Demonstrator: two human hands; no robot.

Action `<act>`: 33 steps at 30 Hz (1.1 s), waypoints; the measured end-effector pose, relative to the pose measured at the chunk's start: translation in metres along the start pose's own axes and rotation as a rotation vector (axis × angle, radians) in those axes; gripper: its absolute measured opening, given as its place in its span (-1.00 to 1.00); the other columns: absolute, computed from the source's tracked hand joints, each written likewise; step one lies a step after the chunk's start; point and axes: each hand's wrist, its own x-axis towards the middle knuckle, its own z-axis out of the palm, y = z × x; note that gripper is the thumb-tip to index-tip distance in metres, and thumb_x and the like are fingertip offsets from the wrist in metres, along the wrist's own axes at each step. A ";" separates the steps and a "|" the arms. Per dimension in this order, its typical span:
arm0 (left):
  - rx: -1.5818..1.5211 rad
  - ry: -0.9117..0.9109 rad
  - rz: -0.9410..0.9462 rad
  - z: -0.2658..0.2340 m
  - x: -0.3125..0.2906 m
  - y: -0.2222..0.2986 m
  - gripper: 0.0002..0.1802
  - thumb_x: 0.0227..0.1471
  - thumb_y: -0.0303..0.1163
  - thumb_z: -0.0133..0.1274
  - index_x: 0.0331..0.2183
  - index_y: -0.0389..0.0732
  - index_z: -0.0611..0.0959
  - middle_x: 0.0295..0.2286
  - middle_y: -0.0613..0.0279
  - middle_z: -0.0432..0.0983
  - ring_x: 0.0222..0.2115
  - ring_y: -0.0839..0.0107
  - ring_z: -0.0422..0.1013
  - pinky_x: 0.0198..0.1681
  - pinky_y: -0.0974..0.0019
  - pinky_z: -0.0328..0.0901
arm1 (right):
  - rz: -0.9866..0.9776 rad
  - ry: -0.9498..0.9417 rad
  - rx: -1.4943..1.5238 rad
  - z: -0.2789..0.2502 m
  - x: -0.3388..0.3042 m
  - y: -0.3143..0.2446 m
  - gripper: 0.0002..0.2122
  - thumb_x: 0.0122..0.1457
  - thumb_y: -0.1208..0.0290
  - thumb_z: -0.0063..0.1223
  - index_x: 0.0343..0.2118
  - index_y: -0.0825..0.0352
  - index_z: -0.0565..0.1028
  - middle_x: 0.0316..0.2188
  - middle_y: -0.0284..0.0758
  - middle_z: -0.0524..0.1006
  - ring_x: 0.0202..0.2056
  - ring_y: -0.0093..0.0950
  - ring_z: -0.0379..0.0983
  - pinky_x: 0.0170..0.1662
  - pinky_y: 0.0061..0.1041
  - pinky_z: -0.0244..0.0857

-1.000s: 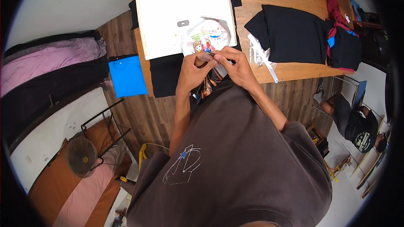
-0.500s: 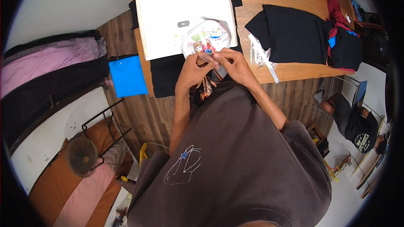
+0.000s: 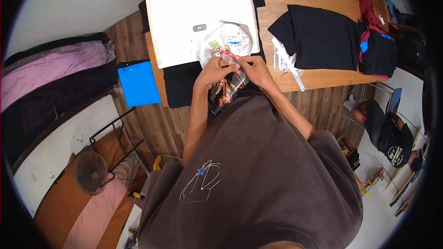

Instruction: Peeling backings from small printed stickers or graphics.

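Close in front of my body, both hands pinch a sheet of clear film with colourful printed pictures [image 3: 235,34]. My left hand [image 3: 214,71] grips it at one side, thumb toward the middle. From the other side my right hand [image 3: 254,70] meets it, the fingertips of both nearly touching. Beyond the fingers, the film's pale curled part rests over the near edge of a large white rectangular sheet [image 3: 198,0]. Below my hands hangs a darker part with orange patterning [image 3: 224,94]. The fingers hide exactly how the film is held.
A black garment [image 3: 177,85] lies under the white sheet on the wooden table [image 3: 277,80]. To the right are a folded black T-shirt [image 3: 325,37], a crumpled plastic bag [image 3: 286,60] and dark red cloth [image 3: 362,0]. Blue folded cloth [image 3: 138,83] lies left; a person [image 3: 387,129] sits far right.
My left hand has shifted slightly up and to the left along the film. More of the dark, orange-patterned part now shows below my hands.
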 end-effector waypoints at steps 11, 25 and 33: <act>0.036 -0.010 -0.052 0.010 0.004 0.000 -0.77 0.01 -0.39 0.20 -0.27 -0.31 0.66 -0.41 0.20 0.63 -0.35 0.50 0.51 -0.22 0.40 0.36 | 0.026 0.014 -0.012 -0.008 0.001 0.011 -0.67 0.24 0.22 0.04 -0.38 0.46 0.62 -0.63 -0.32 0.57 -0.54 -0.69 0.39 -0.43 -0.57 0.30; 0.275 0.034 0.118 0.022 0.042 -0.013 -0.71 -0.04 -0.30 0.24 -0.32 -0.33 0.67 -0.43 0.13 0.62 -0.39 0.47 0.49 -0.25 0.35 0.36 | 0.073 0.043 0.063 -0.037 0.022 0.009 -0.68 0.23 0.25 0.08 -0.40 0.46 0.64 -0.61 -0.40 0.55 -0.54 -0.69 0.33 -0.45 -0.63 0.22; 0.270 -0.279 0.132 0.020 0.041 -0.006 -0.79 0.06 -0.34 0.19 -0.39 -0.32 0.68 -0.52 0.27 0.61 -0.47 0.60 0.47 -0.32 0.47 0.35 | 0.377 -0.117 0.401 -0.066 0.038 -0.022 -0.59 0.26 -0.03 -0.09 -0.35 0.31 0.47 -0.56 -0.53 0.35 -0.67 -0.75 0.02 -0.67 -0.71 -0.18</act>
